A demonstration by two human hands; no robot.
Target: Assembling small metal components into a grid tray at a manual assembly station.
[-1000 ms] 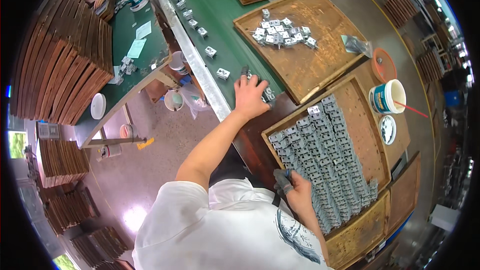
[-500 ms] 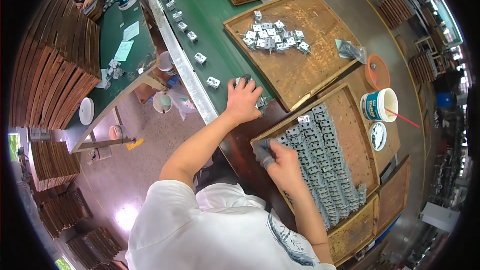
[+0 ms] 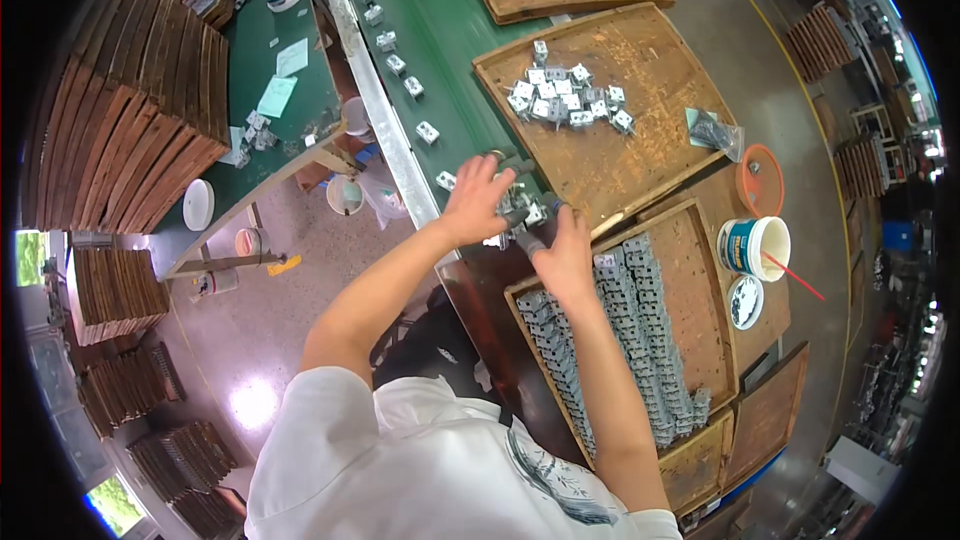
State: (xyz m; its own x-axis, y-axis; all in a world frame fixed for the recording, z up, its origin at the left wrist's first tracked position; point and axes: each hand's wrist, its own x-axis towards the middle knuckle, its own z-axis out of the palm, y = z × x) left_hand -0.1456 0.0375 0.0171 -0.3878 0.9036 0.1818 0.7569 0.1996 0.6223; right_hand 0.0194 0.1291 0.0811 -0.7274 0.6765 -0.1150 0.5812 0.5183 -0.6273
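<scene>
Near the front edge of the green desk (image 3: 455, 30), both hands are brought together over a small cluster of grey metal parts (image 3: 520, 210). The left hand (image 3: 475, 202) is laid flat with its fingers (image 3: 488, 172) spread wide, resting on or just above the cluster; whether anything is gripped by it cannot be told. The right hand (image 3: 565, 258) is curled just beside it, its fingers closed around some of the grey parts, though the exact hold is hidden by the hand itself. Just to the near right of the hands, a wooden tray (image 3: 700, 280) is filled with rows of similar grey parts (image 3: 640, 320) lying side by side. Farther off, a second wooden tray (image 3: 640, 150) carries a loose heap of small grey-and-white parts (image 3: 565, 100) and a clear bag (image 3: 712, 130) near its right edge. Single parts (image 3: 405, 85) are spaced along the green desk to the far left. A white and blue tub (image 3: 752, 245) is set to the right, beside an orange lid (image 3: 762, 180). Stacks of wooden trays (image 3: 130, 120) are piled at the far left.
</scene>
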